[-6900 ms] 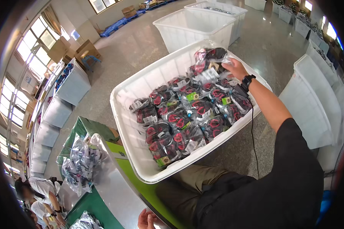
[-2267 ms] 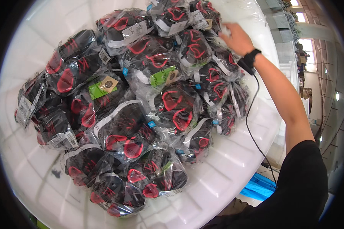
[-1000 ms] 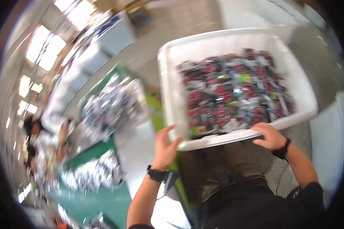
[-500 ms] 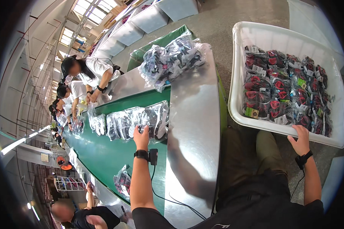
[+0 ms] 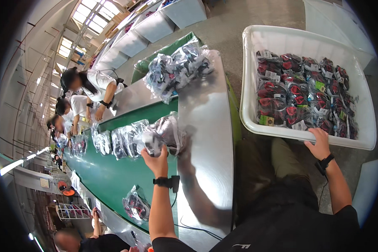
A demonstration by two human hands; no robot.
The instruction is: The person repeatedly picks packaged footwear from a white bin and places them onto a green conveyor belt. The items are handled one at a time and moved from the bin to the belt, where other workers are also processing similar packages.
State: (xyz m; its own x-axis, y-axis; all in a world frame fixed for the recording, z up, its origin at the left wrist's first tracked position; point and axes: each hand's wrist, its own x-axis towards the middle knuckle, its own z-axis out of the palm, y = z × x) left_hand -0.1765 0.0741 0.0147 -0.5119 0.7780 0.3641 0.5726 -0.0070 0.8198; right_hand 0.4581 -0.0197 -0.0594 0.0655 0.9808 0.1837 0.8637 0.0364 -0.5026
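My left hand [image 5: 156, 163] is closed on the near end of a clear plastic bag of grey shoes [image 5: 154, 142] at the right end of the green belt [image 5: 109, 172]. The bag is tilted up against the neighbouring bag, and its far side is hidden. More bagged shoes [image 5: 128, 138] lie side by side in a row along the belt. At the right, my right hand [image 5: 319, 143] has its fingers hooked over the near rim of a white plastic bin [image 5: 277, 133]. Rows of bagged black-and-red shoes [image 5: 298, 94] fill the bin's bottom.
A heap of bagged shoes [image 5: 174, 69] sits on the metal table [image 5: 203, 138] beyond the belt's end. One bagged pair [image 5: 136, 204] lies on the belt's near side. Co-workers stand along the far side [image 5: 94, 86], another person [image 5: 92, 241] at lower left. White bins [image 5: 155, 26] line the back.
My left hand has closed on a bag of shoes and tipped its near end up. The bags on the belt have shifted left in the picture. My right hand stays on the bin's rim.
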